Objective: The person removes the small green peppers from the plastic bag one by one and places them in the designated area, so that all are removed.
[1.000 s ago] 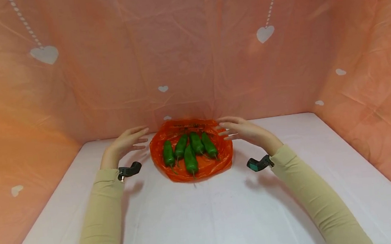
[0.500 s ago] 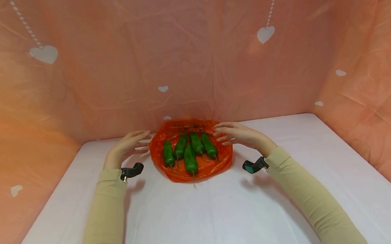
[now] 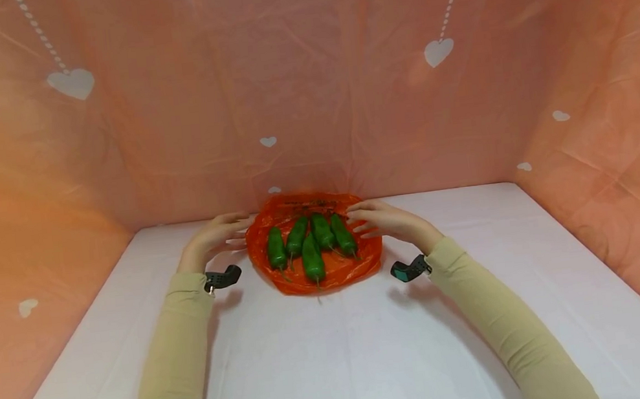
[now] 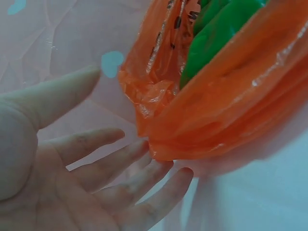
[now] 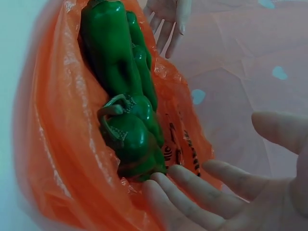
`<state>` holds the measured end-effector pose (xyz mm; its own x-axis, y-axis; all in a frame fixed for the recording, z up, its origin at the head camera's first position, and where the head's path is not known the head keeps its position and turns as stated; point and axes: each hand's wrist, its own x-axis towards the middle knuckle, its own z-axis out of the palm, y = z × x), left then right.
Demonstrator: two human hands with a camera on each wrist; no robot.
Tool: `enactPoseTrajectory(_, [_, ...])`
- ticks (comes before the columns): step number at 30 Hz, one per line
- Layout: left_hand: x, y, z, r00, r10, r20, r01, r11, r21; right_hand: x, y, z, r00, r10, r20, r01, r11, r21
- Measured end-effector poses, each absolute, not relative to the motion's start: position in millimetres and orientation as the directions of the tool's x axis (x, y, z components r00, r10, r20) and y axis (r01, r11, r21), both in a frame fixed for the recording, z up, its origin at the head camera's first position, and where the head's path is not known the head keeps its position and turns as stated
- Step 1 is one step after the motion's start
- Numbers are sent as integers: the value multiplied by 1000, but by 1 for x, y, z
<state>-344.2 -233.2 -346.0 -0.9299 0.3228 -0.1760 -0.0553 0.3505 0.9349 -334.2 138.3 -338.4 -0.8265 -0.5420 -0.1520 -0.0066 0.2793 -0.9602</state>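
Several green peppers (image 3: 312, 259) lie in an orange plastic bag (image 3: 340, 280) with its mouth spread wide, at the back middle of the table. My left hand (image 3: 215, 236) is at the bag's left edge, fingers extended; in the left wrist view its fingertips (image 4: 166, 166) come right up to the orange film. On the other side, my right hand (image 3: 389, 219) has straight, spread fingers reaching over the right rim. The right wrist view shows those fingertips (image 5: 159, 178) close by the nearest pepper (image 5: 137, 144). Neither hand grips anything.
A white cloth covers the table (image 3: 337, 360). Behind it and at both sides hang orange-pink curtains (image 3: 286, 99) with white hearts, the back one close behind the bag. Each wrist carries a small black camera (image 3: 224, 278).
Both hands have moved inward toward the bag from either side, the right one now overlapping its rim. The bag and peppers stay in place.
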Motion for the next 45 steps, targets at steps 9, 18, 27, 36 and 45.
enactPoseTrajectory(9, [-351,-233,-349,-930,338,-145,12,423,906,-340,136,-344,-841,-503,-201,32,324,-946])
enactPoseTrajectory(18, [-356,-231,-352,-935,333,-123,19,393,919,-344,135,-343,-843,-493,-217,43,339,-940])
enactPoseTrajectory(27, [-355,-227,-352,-942,321,-98,47,414,909,-348,132,-348,-840,-498,-213,-3,398,-917])
enactPoseTrajectory(36, [-350,-227,-353,-946,315,-75,71,428,901,-353,129,-353,-857,-462,-226,-9,453,-892])
enactPoseTrajectory(45, [-341,-231,-361,-946,314,-80,59,410,910,-346,122,-362,-877,-428,-219,-14,478,-878])
